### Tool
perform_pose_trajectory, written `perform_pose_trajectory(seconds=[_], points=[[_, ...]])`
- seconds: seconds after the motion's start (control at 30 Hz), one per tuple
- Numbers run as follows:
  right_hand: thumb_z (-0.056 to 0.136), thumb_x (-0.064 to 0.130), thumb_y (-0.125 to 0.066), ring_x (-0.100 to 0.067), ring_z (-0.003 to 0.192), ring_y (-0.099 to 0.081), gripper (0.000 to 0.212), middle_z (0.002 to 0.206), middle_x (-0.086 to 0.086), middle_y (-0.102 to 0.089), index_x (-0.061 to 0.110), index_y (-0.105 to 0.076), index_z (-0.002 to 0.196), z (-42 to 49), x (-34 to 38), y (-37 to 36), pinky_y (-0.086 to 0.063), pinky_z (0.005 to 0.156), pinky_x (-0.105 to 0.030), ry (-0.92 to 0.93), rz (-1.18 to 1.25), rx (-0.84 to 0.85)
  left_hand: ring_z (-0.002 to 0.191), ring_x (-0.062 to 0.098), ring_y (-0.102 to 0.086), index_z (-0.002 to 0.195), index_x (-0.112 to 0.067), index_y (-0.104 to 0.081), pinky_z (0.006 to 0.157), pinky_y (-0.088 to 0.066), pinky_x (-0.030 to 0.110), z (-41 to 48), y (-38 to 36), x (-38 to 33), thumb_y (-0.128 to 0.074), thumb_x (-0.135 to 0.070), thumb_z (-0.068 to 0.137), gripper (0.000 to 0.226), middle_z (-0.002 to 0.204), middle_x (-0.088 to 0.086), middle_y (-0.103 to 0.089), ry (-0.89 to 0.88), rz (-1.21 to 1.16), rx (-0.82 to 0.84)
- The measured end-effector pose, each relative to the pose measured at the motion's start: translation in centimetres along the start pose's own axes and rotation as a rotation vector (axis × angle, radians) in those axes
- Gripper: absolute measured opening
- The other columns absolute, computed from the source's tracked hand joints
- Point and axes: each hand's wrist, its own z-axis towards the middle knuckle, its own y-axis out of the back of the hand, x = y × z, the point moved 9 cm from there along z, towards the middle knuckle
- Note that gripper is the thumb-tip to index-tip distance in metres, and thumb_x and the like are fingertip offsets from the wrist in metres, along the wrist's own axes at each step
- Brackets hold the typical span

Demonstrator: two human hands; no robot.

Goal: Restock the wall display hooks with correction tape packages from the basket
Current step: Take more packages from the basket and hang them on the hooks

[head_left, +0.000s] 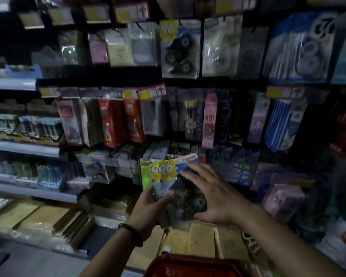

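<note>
My left hand [148, 208] grips a small stack of correction tape packages [168, 172] from below; their yellow "96" labels face me and dark tape wheels show through the plastic. My right hand [210, 194] lies on the right side of the stack, fingers spread over the front package. A matching package [179, 48] with a yellow "96" label and three dark wheels hangs on a wall hook high up in the middle. The red basket [190, 264] sits at the bottom edge, below my forearms.
Hooks across the dark wall [228, 84] carry other stationery packs, with yellow and red price tags [151, 92] above them. Shelves [24, 148] with small items run along the left. Stacked brown envelopes [38, 216] and boxes lie on the low ledge.
</note>
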Motion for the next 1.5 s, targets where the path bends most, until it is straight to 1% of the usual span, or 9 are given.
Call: perform_pose_trajectory(seconds=[0.1,0.2,0.37,0.53,0.77,0.93,1.23,1.37,1.5], points=[[0.068,0.060,-0.084,-0.018,0.157,-0.005,0.123,0.168,0.011,-0.006,0.040,-0.011,0.165,2.1,0.2,2.6,-0.026,0.127,-0.043,0.002,-0.058,-0.048,0.115,0.036,-0.074,0.131,-0.011,-0.066,0.098,-0.058,0.061,0.5,0.0,-4.4,-0.080,-0.025,0.088,0.048,0.125,0.017,-0.076,-0.076,0.032,0.028],[0.066,0.068,-0.080,-0.017,0.153,-0.011,0.125,0.165,0.008,-0.011,0.037,-0.013,0.166,4.5,0.3,5.9,-0.030,0.124,-0.042,-0.003,-0.111,-0.112,0.118,0.036,-0.072,0.133,-0.009,-0.065,0.104,-0.054,0.062,1.2,0.2,-8.3,-0.075,-0.019,0.089,0.046,0.126,0.017,-0.075,-0.113,-0.009,0.047],[0.062,0.074,-0.073,-0.021,0.154,-0.014,0.124,0.164,0.004,-0.014,0.034,-0.017,0.166,8.3,-0.8,11.3,-0.044,0.116,-0.046,-0.056,-0.180,-0.227,0.118,0.032,-0.073,0.133,-0.016,-0.063,0.102,-0.056,0.055,2.6,1.7,-13.4,-0.060,0.004,0.100,0.039,0.129,0.012,-0.075,-0.198,-0.025,0.001],[0.062,0.078,-0.061,-0.026,0.152,-0.012,0.119,0.166,-0.004,-0.017,0.031,-0.024,0.165,12.0,-0.9,15.9,-0.048,0.109,-0.046,-0.085,-0.311,-0.309,0.109,0.022,-0.077,0.123,-0.022,-0.070,0.098,-0.060,0.052,4.3,4.8,-18.8,-0.067,-0.007,0.099,0.028,0.115,0.000,-0.080,-0.359,0.042,-0.205],[0.062,0.069,-0.076,-0.037,0.149,-0.026,0.112,0.163,-0.013,-0.028,0.024,-0.039,0.158,17.2,-0.5,20.7,-0.051,0.105,-0.056,-0.094,-0.472,-0.442,0.103,0.015,-0.075,0.117,-0.029,-0.069,0.092,-0.062,0.052,5.3,8.7,-25.9,-0.072,-0.016,0.099,0.022,0.109,-0.005,-0.078,-0.618,0.139,-0.509],[0.061,0.066,-0.082,-0.041,0.146,-0.033,0.112,0.160,-0.018,-0.033,0.019,-0.045,0.155,20.4,-0.4,23.4,-0.047,0.108,-0.059,-0.122,-0.566,-0.509,0.104,0.019,-0.073,0.118,-0.025,-0.065,0.092,-0.062,0.052,6.6,9.1,-28.8,-0.072,-0.016,0.098,0.022,0.111,-0.001,-0.076,-0.663,0.113,-0.503],[0.067,0.051,-0.089,-0.042,0.151,-0.024,0.111,0.165,-0.020,-0.024,0.019,-0.037,0.160,23.2,-2.0,26.9,-0.045,0.112,-0.058,-0.226,-0.649,-0.543,0.107,0.019,-0.075,0.127,-0.023,-0.064,0.084,-0.065,0.041,9.0,8.2,-30.3,-0.072,-0.017,0.098,0.031,0.120,0.001,-0.075,-0.655,0.093,-0.352],[0.065,0.056,-0.088,-0.043,0.149,-0.026,0.111,0.164,-0.021,-0.026,0.019,-0.040,0.159,24.0,-2.5,27.3,-0.045,0.111,-0.059,-0.219,-0.679,-0.541,0.099,0.013,-0.076,0.122,-0.021,-0.064,0.072,-0.063,0.026,9.2,7.1,-31.0,-0.073,-0.014,0.097,0.028,0.114,0.000,-0.076,-0.684,0.096,-0.311],[0.072,0.068,-0.078,-0.039,0.153,-0.018,0.109,0.168,-0.019,-0.018,0.026,-0.031,0.162,24.5,-2.4,27.3,-0.030,0.121,-0.054,-0.230,-0.704,-0.488,0.103,0.017,-0.077,0.120,-0.022,-0.067,0.082,-0.065,0.037,9.8,6.5,-31.3,-0.073,-0.013,0.096,0.026,0.112,0.002,-0.078,-0.695,0.108,-0.302]])
